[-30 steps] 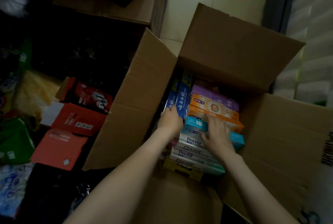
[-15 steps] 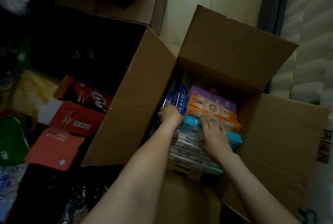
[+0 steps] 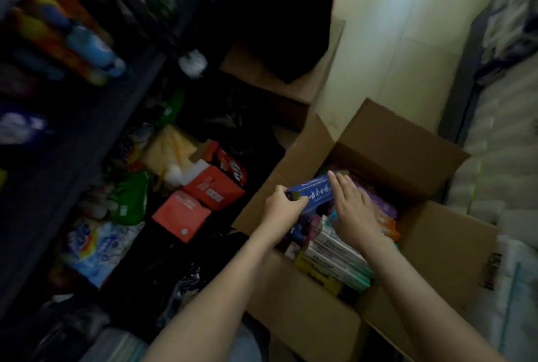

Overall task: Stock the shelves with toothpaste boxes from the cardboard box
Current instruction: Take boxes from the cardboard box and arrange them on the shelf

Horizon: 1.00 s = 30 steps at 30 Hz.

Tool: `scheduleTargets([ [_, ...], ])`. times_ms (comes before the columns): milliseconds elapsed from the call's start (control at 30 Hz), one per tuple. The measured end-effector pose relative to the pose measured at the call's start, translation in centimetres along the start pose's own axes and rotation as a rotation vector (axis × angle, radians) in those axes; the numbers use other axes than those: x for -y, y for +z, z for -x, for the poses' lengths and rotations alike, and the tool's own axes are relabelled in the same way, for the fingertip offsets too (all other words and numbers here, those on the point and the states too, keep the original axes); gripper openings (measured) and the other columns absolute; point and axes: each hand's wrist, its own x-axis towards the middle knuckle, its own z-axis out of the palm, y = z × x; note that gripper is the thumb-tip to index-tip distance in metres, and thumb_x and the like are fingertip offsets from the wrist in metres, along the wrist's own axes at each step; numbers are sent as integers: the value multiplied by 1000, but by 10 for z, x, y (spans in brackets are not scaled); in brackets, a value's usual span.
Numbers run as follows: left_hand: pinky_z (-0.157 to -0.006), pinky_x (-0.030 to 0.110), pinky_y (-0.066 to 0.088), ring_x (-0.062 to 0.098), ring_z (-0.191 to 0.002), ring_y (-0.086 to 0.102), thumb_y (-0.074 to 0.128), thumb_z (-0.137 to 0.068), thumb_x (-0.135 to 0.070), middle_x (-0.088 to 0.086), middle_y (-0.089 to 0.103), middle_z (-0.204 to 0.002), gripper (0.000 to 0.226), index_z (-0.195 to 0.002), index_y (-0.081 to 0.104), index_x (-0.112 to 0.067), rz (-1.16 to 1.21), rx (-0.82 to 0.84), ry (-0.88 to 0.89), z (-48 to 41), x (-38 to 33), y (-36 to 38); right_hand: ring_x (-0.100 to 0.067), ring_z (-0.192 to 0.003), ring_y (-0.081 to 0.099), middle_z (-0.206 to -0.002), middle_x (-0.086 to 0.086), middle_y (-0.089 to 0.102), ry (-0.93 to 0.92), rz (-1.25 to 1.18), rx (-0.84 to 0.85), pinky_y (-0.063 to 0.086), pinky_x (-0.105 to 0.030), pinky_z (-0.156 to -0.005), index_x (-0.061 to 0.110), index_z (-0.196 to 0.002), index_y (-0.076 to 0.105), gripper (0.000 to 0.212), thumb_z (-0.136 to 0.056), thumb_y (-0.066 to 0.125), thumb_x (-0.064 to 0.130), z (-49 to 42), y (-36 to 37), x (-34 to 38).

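An open cardboard box (image 3: 436, 248) stands on the floor at the lower right, packed with toothpaste boxes (image 3: 337, 254) in white-green, orange and purple. My left hand (image 3: 281, 210) grips the near end of a blue toothpaste box (image 3: 313, 191) lifted above the others. My right hand (image 3: 352, 204) lies with straight fingers against the far end and side of that blue box, over the purple and orange boxes. Dark shelves (image 3: 87, 117) run along the left with blurred bottles on them.
Red cartons (image 3: 209, 190), a green packet (image 3: 131, 198) and a blue-white pack (image 3: 93, 248) lie on the floor left of the box. A second cardboard box holding a black bag (image 3: 291, 12) stands behind. Pale floor tiles (image 3: 393, 41) stretch beyond; white stacked packs (image 3: 500, 143) line the right.
My left hand has pulled the blue box up out of the carton. My right hand moved from the teal box to the blue box's far end. The view swung left toward the shelves.
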Motion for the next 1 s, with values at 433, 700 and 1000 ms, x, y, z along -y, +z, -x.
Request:
scheduleTargets([
  [433,-77,16,39,11,-91,56,69,-79,-42,-5,60,-100,37,-110,54,-28,27,-367,321,180,6,-309,-27,-83,64,-92,-3,65,-656,318,-424,52,-43,-73,10,-105,64,63,-49,87,28,-15,-207,254],
  [700,-105,37,32,24,-124,46,57,-90,-41,1,52,-133,59,-141,42,-16,-823,-858,379,199,33,-425,-26,-76,60,-83,-1,61,-890,295,-507,48,-36,-63,14,-94,63,58,-42,86,28,-41,-239,422],
  [1000,-103,29,33,18,-126,38,52,-95,-39,0,43,-136,55,-142,35,-16,-714,-1073,256,126,66,-525,-28,-85,57,-94,-5,60,-1048,221,-815,46,-41,-76,11,-103,58,63,-47,87,14,-138,-209,531],
])
